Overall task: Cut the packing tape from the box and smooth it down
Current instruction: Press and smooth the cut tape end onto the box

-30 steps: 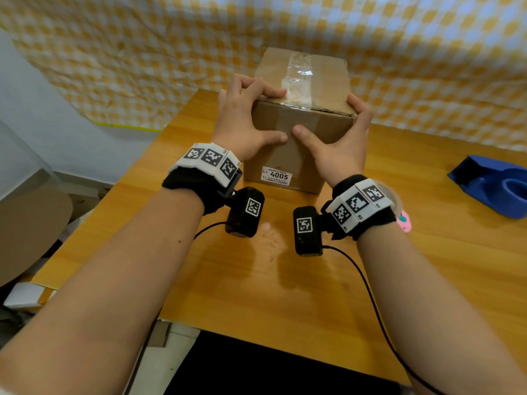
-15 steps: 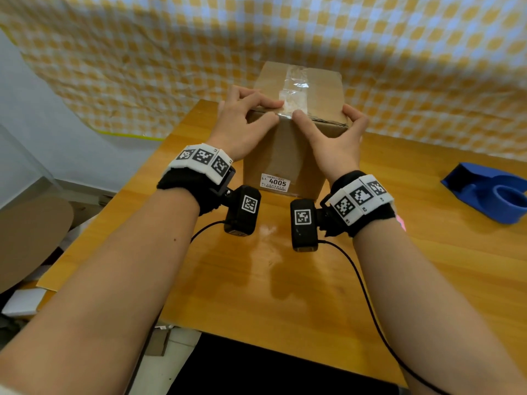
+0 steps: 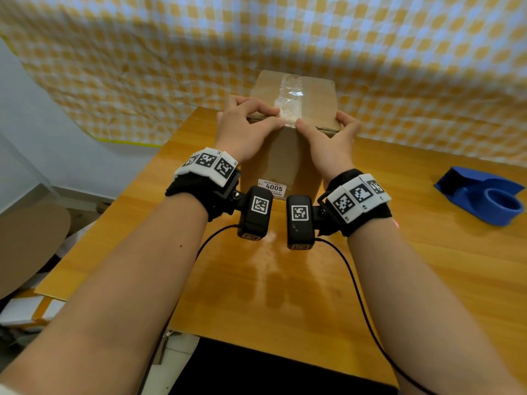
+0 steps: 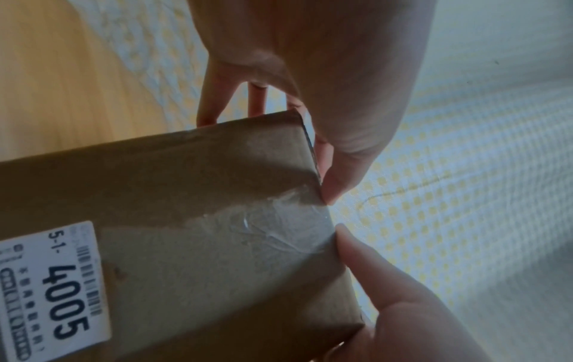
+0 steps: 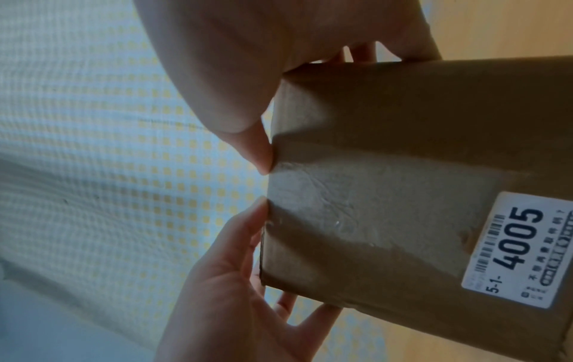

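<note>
Near table: bare wooden tabletop (image 3: 285,295) in front of both forearms, wrist-camera cables trailing over it.
Left hand (image 3: 242,129): on near top-left edge of cardboard box (image 3: 281,163), fingers lightly bent over the top, thumb tip on the top front edge beside the tape. Flat-ish, pressing, nothing gripped.
Right hand (image 3: 328,143): spread wide, thumb tip at top front edge on the other side of the tape, fingers wrapped round the top-right corner. Steadying and pressing, nothing pinched.
Thumbs: close, not touching; tape fold between them in both wrist views.
Packing tape (image 3: 288,105): clear strip along the middle of box top, folded over the front edge and ending partway down front face (image 4: 272,227). Wrinkled, whitish patches near the edge. Looks already cut free; no roll attached.
Box: upright on table, mid-depth, white label (image 3: 272,188) reading 4005 low on front face.
Tape dispenser (image 3: 482,195): blue, far right on table, well apart from box.
Backdrop: yellow-white check cloth (image 3: 142,52) behind table.
Step (judged): smoothing tape end over front edge; cut seems done.
Risk 1: creases pressed in permanently if thumbs rub across instead of outward along the strip.
Risk 2: trapped air at the fold, tape lifting at the edge later.
Risk 3: box sliding back or tipping under push; right-hand hold probably prevents it.
Risk 4: top flap denting under hard thumb pressure; contents unknown.
</note>
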